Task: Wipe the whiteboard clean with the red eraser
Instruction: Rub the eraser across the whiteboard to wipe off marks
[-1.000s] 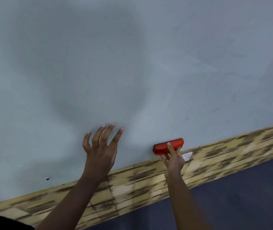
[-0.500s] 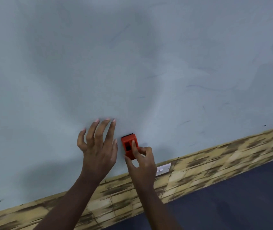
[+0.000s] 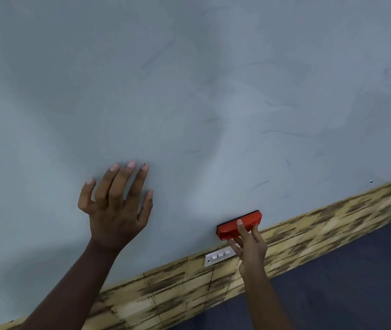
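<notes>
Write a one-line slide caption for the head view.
Right hand holds red eraser against whiteboard near its lower edge; left hand lies flat on the board.

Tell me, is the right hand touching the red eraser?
Touching. The head view shows the right hand pinching the red eraser, one finger lying across its back.
</notes>
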{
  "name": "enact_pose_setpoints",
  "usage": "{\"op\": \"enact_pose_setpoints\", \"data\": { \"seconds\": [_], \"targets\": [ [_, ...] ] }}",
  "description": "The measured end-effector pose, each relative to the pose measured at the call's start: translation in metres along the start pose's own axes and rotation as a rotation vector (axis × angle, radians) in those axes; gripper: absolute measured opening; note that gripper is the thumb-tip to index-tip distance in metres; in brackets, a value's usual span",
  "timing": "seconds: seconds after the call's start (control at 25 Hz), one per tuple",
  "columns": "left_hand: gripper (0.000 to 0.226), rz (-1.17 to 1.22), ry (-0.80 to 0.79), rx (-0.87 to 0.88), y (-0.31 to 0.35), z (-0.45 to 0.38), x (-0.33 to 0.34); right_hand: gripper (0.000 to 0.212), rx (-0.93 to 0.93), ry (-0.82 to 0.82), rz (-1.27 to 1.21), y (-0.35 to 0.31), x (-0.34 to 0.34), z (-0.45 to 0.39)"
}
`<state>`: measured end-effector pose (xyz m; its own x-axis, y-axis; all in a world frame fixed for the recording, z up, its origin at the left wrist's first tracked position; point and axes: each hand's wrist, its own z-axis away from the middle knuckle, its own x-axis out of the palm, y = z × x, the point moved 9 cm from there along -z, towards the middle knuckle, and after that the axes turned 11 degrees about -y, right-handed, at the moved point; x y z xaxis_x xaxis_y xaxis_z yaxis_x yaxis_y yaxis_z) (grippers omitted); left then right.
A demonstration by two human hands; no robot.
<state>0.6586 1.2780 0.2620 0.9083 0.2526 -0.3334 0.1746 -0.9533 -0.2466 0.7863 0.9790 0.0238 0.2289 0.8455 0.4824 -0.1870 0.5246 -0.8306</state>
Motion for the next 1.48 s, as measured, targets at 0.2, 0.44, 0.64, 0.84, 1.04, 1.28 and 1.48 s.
{"op": "enact_pose_setpoints", "data": {
  "seconds": [0.2, 0.44, 0.64, 0.84, 1.04, 1.28, 1.48],
  "targets": [
    [0.070, 0.006, 0.018, 0.014, 0.002, 0.004, 0.001, 0.028, -0.363, 0.012, 0.237, -0.064, 0.054, 0.028],
    [0.069, 0.032, 0.006, 0.030, 0.000, 0.003, 0.004, 0.071, -0.923, -0.205, 1.002, -0.016, 0.149, 0.105],
    [0.068, 0.038, 0.003, 0.043, 0.003, 0.004, 0.002, 0.072, -0.960, -0.278, 1.176, 0.020, 0.129, 0.094],
    [0.064, 0.105, -0.064, 0.018, -0.001, 0.009, 0.001, 0.093, -0.820, -0.217, 1.175, 0.017, 0.073, 0.064],
    [0.065, 0.091, -0.148, -0.011, 0.000, 0.017, 0.003, 0.068, -0.951, -0.115, 0.892, -0.089, 0.074, 0.047],
    [0.062, 0.086, -0.160, -0.237, 0.023, 0.011, 0.000, 0.048, -1.316, -0.313, 1.014, -0.147, 0.130, 0.061],
    [0.058, 0.050, -0.236, -0.288, 0.026, -0.001, -0.014, 0.038, -1.434, -0.517, 1.214, -0.110, 0.126, 0.060]
  ]
}}
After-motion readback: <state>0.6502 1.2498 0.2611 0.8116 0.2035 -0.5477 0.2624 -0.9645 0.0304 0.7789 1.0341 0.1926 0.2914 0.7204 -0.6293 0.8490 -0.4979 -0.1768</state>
